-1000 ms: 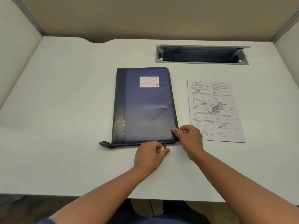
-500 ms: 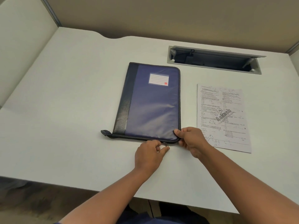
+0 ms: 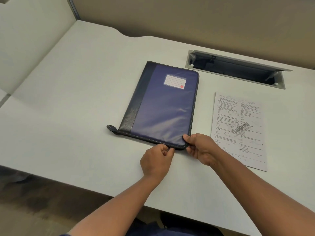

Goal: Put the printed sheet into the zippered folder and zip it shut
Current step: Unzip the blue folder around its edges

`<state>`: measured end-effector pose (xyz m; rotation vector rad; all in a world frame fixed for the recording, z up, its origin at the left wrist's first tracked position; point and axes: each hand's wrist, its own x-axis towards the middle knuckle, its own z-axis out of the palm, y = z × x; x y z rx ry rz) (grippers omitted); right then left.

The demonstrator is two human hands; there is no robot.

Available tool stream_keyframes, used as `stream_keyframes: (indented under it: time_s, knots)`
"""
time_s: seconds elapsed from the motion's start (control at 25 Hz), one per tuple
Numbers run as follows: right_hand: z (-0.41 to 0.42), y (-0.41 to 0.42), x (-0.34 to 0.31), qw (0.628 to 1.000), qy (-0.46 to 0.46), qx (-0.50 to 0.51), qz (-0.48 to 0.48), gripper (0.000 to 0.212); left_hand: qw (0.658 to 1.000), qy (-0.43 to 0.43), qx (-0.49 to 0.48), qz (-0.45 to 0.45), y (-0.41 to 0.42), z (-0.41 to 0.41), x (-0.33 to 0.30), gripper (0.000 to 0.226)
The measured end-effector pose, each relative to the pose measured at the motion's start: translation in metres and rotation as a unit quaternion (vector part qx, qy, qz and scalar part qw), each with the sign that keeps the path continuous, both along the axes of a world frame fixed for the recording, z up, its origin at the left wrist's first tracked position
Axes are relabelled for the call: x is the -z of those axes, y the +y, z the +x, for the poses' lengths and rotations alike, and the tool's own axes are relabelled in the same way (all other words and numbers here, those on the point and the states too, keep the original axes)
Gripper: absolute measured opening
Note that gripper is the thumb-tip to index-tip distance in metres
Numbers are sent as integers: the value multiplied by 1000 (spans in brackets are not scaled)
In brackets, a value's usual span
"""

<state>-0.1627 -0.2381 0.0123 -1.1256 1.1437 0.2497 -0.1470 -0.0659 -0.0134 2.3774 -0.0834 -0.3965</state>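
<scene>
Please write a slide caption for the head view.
Hands grip closed folder's near corner; sheet waits beside it.

Soft, even overhead light falls on the white table (image 3: pixel 71 116), casting only faint shadows under the hands and along the table's far edge. A pale sheen lies across the blue folder (image 3: pixel 163 108) cover. The picture is slightly soft, the sheet's (image 3: pixel 238 126) print mostly illegible, and wide-angle distortion bends the table's edges.
</scene>
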Motion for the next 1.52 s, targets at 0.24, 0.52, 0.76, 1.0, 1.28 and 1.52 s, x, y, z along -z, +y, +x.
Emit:
stream_keyframes:
  time_s: [0.24,0.52,0.76,1.0,1.28,1.52]
  knots:
    - [5,3,-1,1000,0,-2,-8,21,1000,-3,-18,-1,-1,-1,-1,19]
    - [5,15,-1,998,-33,20,-58,34,1000,-11,-23,-13,2,-1,-2,18]
    - [10,17,1,999,-24,28,-38,27,1000,8,-21,2,1,3,-2,20]
    - [9,20,8,998,-37,54,-25,32,1000,10,1,8,3,2,-1,19]
    - [9,22,14,997,-32,64,-37,35,999,-13,35,16,7,4,2,20]
    - [9,18,14,996,-33,69,-39,37,999,-34,-8,41,35,29,4,18]
